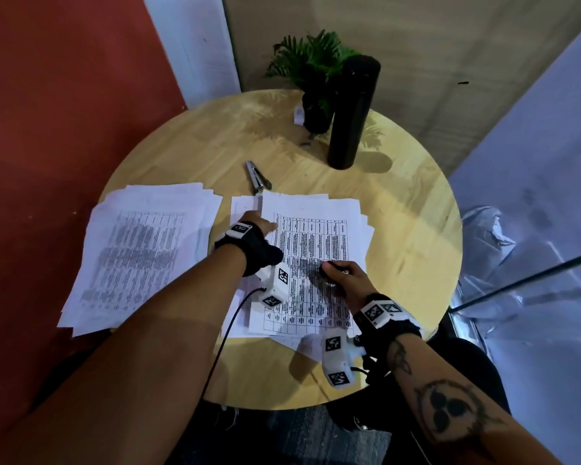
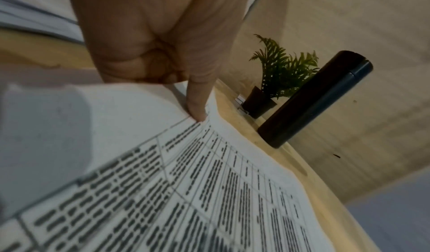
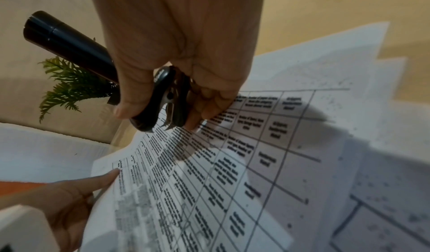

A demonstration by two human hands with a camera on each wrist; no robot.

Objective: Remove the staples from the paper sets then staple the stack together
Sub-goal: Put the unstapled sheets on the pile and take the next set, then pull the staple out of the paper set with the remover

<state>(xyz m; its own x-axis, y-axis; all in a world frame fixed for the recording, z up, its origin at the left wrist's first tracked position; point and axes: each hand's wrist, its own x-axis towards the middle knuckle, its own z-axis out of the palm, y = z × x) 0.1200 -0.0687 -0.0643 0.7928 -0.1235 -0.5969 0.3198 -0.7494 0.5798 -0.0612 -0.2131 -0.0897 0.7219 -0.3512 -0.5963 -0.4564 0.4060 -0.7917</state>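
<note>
Right wrist view: right hand grips the staple remover; left hand presses the paper flat-fingered. Loose pressure risks tearing.

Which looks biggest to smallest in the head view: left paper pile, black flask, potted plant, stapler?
1. Left paper pile
2. Black flask
3. Potted plant, partly hidden behind the flask, so this rank is unsure
4. Stapler
</note>
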